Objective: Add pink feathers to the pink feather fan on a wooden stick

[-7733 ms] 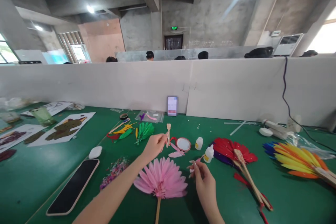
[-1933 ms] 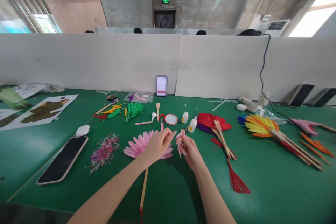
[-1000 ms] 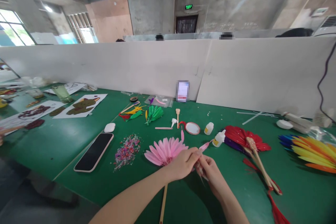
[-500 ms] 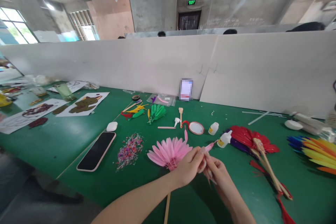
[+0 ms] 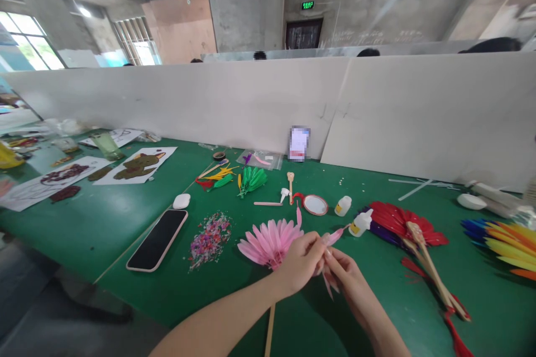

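A small pink feather (image 5: 334,237) is pinched between the fingertips of my left hand (image 5: 302,259) and my right hand (image 5: 344,269), its tip pointing up and to the right. The two hands meet over the table, and their fingers partly hide the feather's lower end. Just left of my left hand lies a fan of pink feathers (image 5: 270,241) on a wooden stick (image 5: 270,326), partly covered by my wrist. Another loose pink feather (image 5: 298,216) rests behind the fan. A white glue bottle (image 5: 360,223) lies tilted just beyond the held feather.
On the green table (image 5: 218,304) stand a second bottle (image 5: 343,206), a round mirror (image 5: 315,204), green feathers (image 5: 253,181) and a propped phone (image 5: 298,143). Left are a dark-screened phone (image 5: 157,240) and colourful chips (image 5: 210,239). A red feather fan (image 5: 408,223) lies right.
Both hands stay together on the pink feather, with slight finger movement. The whole view has shifted a little.
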Available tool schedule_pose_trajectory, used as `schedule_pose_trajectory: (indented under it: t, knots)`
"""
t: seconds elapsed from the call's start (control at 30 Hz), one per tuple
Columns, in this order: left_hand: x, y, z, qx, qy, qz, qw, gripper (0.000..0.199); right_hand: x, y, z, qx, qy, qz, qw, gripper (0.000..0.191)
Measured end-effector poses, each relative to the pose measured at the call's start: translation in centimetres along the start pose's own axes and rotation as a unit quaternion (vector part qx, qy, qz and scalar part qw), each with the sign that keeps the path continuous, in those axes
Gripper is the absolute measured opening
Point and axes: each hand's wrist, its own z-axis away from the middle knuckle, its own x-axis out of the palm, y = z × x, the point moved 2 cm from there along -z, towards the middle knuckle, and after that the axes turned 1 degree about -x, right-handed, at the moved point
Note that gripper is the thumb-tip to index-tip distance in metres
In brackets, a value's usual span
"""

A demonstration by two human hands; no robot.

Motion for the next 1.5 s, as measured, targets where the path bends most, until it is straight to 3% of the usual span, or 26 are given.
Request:
schedule_pose_trajectory:
  t: [0.33, 0.47, 0.6, 0.97, 1.17, 1.5]
  knots:
    - [-0.8, 0.3, -0.3, -0.024, -0.007, 0.041, 0.999, 0.025, -0.3, -0.1, 0.2, 0.023, -0.003, -0.025, 0.999, 0.038]
    - [-1.2, 0.6, -0.3, -0.031, -0.037, -0.02, 0.999, 0.019, -0.3, -0.2, 0.2, 0.025, -0.005, -0.03, 0.999, 0.037]
    - [-1.2, 1.0, -0.1, -0.022, -0.057, -0.052, 0.997, 0.021, -0.1, -0.4, 0.3, 0.012, -0.006, -0.032, 0.999, 0.037]
    - [-1.1, 1.5, 0.2, -0.058, -0.123, 0.009, 0.991, 0.027, -0.2, -0.8, 0.6, -0.003, -0.015, -0.05, 0.999, 0.037]
    - [-1.1, 1.6, 0.3, -0.098, -0.122, 0.081, 0.984, 0.04, 0.3, -1.5, 0.9, 0.02, -0.029, -0.07, 0.997, 0.035]
    - [-0.8, 1.5, 0.1, -0.104, -0.097, 0.078, 0.987, 0.041, 0.5, -1.7, 1.1, 0.041, -0.02, -0.093, 0.995, 0.036]
